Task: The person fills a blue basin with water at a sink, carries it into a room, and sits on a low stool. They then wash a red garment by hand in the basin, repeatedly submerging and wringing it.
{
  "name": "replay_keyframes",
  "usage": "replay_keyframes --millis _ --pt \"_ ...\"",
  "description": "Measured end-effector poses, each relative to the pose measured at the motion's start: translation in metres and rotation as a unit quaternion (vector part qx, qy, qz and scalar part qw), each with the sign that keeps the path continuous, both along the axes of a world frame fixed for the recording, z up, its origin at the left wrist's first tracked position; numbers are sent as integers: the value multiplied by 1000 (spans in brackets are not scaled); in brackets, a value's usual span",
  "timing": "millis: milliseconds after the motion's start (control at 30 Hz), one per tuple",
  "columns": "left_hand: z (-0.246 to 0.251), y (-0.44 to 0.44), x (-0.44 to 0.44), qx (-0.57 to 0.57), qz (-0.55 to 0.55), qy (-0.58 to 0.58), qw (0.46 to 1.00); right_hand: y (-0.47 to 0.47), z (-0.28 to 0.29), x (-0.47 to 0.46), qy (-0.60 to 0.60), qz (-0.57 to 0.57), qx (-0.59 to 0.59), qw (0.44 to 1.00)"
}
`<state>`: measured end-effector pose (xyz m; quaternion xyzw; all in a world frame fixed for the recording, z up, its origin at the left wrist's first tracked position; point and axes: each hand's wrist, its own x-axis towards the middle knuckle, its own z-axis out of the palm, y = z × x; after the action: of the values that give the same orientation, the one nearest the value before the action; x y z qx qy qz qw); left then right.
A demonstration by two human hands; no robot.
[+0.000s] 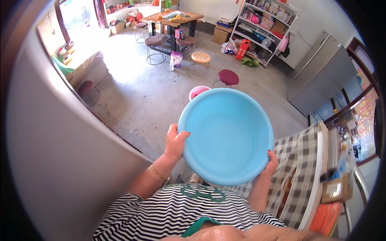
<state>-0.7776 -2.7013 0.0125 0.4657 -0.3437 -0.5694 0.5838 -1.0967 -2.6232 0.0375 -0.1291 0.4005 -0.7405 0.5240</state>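
A large light-blue plastic basin (227, 135) is held in front of my striped shirt, its inside facing up and with nothing in it. My left hand (176, 141) grips the left rim, thumb over the edge and the other fingers mostly hidden beneath. On the lower right side, my right hand (270, 164) holds the rim with the thumb at the edge. Beyond the basin, a pink tub (197, 91) with something red inside stands on the floor, partly covered from view by the blue rim.
A dark red stool (228, 77) stands just past the basin. Further back are a wooden table (164, 21) with several stools and a white shelf (262, 24). A checkered cloth (304, 159) lies at the right, a grey refrigerator (316, 72) behind it. A pale wall (60, 150) borders the left.
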Motion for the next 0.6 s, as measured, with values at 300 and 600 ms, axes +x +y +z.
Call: replay_keyframes --millis 300,600 --pt "-21 -187 -33 13 39 15 999 -213 -22 -46 46 54 13 997" --pt "-48 -371 -27 20 12 -12 1000 -387 -32 -45 88 59 43 993"
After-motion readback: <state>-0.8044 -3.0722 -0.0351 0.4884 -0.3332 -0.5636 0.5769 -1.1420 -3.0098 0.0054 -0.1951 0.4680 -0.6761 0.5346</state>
